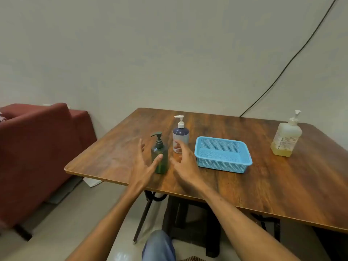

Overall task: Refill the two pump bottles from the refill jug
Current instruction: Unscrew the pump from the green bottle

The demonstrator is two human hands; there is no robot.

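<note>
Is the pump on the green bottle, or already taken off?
On. The green bottle stands upright on the table, with its dark pump seated on the neck.

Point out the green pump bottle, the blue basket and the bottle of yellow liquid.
green pump bottle (163,165), head view, lower body
blue basket (222,166), head view, near wall
bottle of yellow liquid (287,138), head view, middle of body

I see a brown wooden table (244,181) with four things on it. A green pump bottle (162,166) stands upright close to the near edge, toward the left corner. Just behind it is a dark blue bottle (180,135) with a white pump. A blue basket (222,167) sits beside them, mid-table. A bottle of yellow liquid (286,141) stands by the far right corner
</note>
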